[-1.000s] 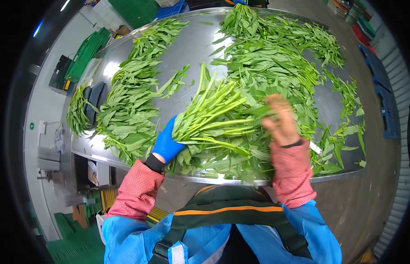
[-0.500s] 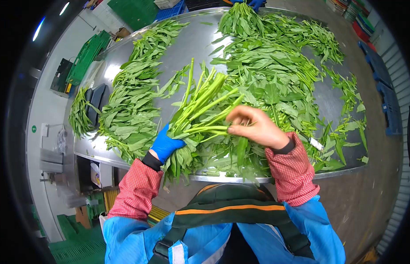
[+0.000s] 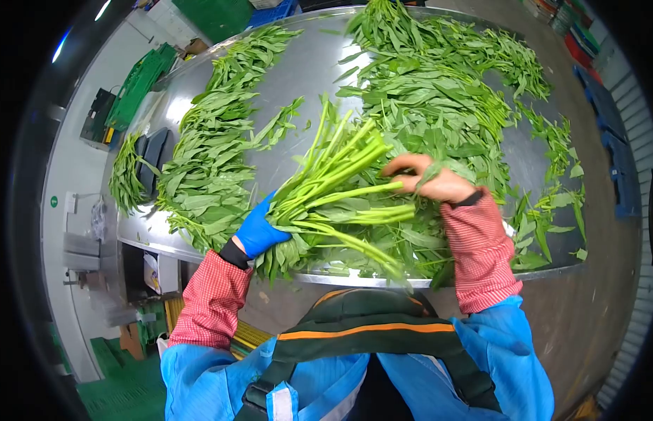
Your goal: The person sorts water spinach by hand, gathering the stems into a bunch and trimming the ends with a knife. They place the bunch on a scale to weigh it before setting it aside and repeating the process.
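Now that right hand [image 3: 441, 185] has shifted outward, curled, hold unclear, only left hand [image 3: 260, 229] clearly grips the stem bunch [image 3: 330, 179].

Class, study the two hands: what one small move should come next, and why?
I'd suggest the bare right hand nudge the splayed ends of the long, leafy, bright-green stems inward. The blue-gloved left hand grips the bunch lower down, yet several stems fan out over the silver metal table, and the right hand's curled fingers are close to those ends.
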`<state>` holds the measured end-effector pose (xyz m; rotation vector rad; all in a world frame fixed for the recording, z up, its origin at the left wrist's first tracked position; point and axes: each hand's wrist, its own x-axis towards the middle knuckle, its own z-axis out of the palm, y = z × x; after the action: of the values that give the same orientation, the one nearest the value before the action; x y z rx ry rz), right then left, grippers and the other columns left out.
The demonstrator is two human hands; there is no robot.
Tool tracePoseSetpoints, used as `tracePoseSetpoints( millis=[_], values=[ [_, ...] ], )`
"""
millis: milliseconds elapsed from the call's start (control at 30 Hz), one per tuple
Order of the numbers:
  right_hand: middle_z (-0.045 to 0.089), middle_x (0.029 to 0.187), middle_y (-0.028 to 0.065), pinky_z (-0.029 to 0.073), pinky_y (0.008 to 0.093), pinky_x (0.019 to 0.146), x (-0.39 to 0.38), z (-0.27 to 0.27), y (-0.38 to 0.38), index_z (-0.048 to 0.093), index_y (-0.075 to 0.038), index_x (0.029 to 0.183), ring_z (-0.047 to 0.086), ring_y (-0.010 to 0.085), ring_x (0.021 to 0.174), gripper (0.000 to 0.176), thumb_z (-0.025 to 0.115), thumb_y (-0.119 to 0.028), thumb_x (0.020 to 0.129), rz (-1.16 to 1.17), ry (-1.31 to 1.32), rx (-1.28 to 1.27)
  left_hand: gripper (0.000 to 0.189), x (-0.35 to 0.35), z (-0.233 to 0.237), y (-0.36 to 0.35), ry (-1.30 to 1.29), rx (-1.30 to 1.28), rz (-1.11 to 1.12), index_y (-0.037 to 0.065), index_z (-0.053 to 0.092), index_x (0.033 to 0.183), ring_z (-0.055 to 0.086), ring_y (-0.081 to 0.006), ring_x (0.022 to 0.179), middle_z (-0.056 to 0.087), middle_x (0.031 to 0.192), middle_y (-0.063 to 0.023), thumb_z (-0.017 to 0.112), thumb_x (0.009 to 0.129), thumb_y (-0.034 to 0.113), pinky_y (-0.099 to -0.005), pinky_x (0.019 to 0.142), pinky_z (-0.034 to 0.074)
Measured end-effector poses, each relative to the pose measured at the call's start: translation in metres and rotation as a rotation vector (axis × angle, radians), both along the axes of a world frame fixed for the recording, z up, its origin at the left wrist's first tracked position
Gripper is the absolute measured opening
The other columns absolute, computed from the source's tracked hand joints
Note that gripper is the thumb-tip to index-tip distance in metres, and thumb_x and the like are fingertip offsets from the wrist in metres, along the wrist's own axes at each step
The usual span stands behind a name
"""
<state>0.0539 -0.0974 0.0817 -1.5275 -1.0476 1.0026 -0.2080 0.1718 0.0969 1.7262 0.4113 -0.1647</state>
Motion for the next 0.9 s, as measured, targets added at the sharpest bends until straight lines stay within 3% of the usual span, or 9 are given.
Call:
tracePoseSetpoints(
  millis=[133, 367, 433, 533, 567, 633, 667, 733, 900],
  values=[
    [0.063, 0.107, 0.0153, 0.049, 0.0336, 0.085, -0.052, 0.013, 0.023, 0.060, 0.001, 0.111, 0.061, 0.0248, 0.097, 0.043, 0.068, -0.031, 0.083, 0.117, -0.311, 0.115, 0.078, 0.016, 0.005, -0.012, 0.012, -0.032, -0.026, 0.003, 0.035, 0.138, 0.054, -0.0147, 0.108, 0.056, 0.123, -0.0068, 0.067, 0.068, -0.004, -0.0293, 0.096, 0.042],
    [0.060, 0.077, 0.0034, 0.046, 0.0214, 0.050, 0.007, 0.031, -0.041, 0.059, -0.005, 0.092, 0.057, 0.0076, 0.062, 0.014, 0.064, -0.014, 0.084, -0.273, 0.413, 0.250, 0.066, -0.011, -0.006, 0.025, 0.260, -0.203, -0.040, 0.003, 0.044, 0.132, 0.058, -0.0168, 0.099, 0.059, 0.115, -0.0078, 0.063, 0.069, 0.007, -0.0296, 0.090, 0.046],
    [0.056, 0.069, 0.0026, 0.044, 0.0211, 0.043, 0.033, 0.025, -0.059, 0.055, -0.005, 0.088, 0.054, 0.0088, 0.051, 0.011, 0.062, -0.013, 0.084, -0.231, 0.632, 0.725, 0.061, -0.021, -0.012, 0.019, 0.165, -0.472, 0.137, 0.003, 0.046, 0.130, 0.059, -0.0187, 0.099, 0.060, 0.113, -0.0105, 0.063, 0.071, 0.012, -0.0306, 0.088, 0.048],
    [0.059, 0.071, 0.0035, 0.045, 0.0211, 0.044, 0.042, -0.002, -0.057, 0.058, -0.006, 0.091, 0.057, 0.0090, 0.057, 0.013, 0.062, -0.017, 0.085, -0.180, 0.578, 0.644, 0.050, -0.034, -0.017, 0.022, 0.160, -0.982, 0.209, 0.001, 0.048, 0.126, 0.061, -0.0262, 0.100, 0.060, 0.113, -0.0155, 0.063, 0.079, 0.009, -0.0382, 0.090, 0.049],
    [0.062, 0.076, 0.0056, 0.050, 0.0271, 0.052, 0.034, -0.013, -0.044, 0.062, -0.004, 0.094, 0.061, 0.0123, 0.066, 0.021, 0.062, -0.023, 0.086, -0.243, 0.332, 0.204, 0.049, -0.040, -0.028, 0.030, 0.177, -0.982, 0.246, 0.001, 0.048, 0.126, 0.061, -0.0270, 0.101, 0.060, 0.113, -0.0162, 0.062, 0.079, 0.007, -0.0385, 0.090, 0.050],
    [0.064, 0.078, 0.0121, 0.052, 0.0375, 0.070, -0.013, -0.025, -0.027, 0.065, -0.005, 0.098, 0.062, 0.0270, 0.070, 0.031, 0.062, -0.033, 0.084, -0.205, -1.026, -0.416, 0.048, -0.046, -0.041, 0.038, 0.185, -0.927, 0.273, 0.003, 0.049, 0.125, 0.060, -0.0285, 0.101, 0.060, 0.112, -0.0171, 0.062, 0.079, 0.004, -0.0394, 0.089, 0.050],
    [0.064, 0.083, 0.0142, 0.051, 0.0357, 0.068, -0.020, -0.021, -0.020, 0.066, -0.006, 0.095, 0.060, 0.0289, 0.072, 0.032, 0.064, -0.035, 0.082, -0.321, -1.110, -0.398, 0.048, -0.047, -0.041, 0.039, 0.184, -0.873, 0.263, 0.003, 0.049, 0.125, 0.060, -0.0291, 0.100, 0.060, 0.112, -0.0174, 0.062, 0.079, 0.003, -0.0400, 0.089, 0.050],
    [0.064, 0.088, 0.0150, 0.049, 0.0348, 0.067, -0.022, 0.006, -0.006, 0.066, -0.004, 0.091, 0.060, 0.0281, 0.076, 0.035, 0.065, -0.037, 0.081, -0.399, -0.382, -0.243, 0.047, -0.049, -0.043, 0.039, 0.170, -0.914, 0.254, 0.004, 0.049, 0.125, 0.060, -0.0305, 0.099, 0.059, 0.112, -0.0181, 0.062, 0.079, 0.001, -0.0414, 0.088, 0.050],
    [0.063, 0.094, 0.0164, 0.048, 0.0366, 0.074, -0.009, 0.019, 0.014, 0.066, -0.001, 0.093, 0.061, 0.0304, 0.086, 0.045, 0.068, -0.043, 0.077, -0.566, -0.535, -0.027, 0.048, -0.054, -0.042, 0.036, 0.047, -1.166, 0.107, 0.004, 0.050, 0.125, 0.059, -0.0315, 0.102, 0.057, 0.117, -0.0188, 0.064, 0.079, 0.003, -0.0445, 0.089, 0.049]
  ],
)
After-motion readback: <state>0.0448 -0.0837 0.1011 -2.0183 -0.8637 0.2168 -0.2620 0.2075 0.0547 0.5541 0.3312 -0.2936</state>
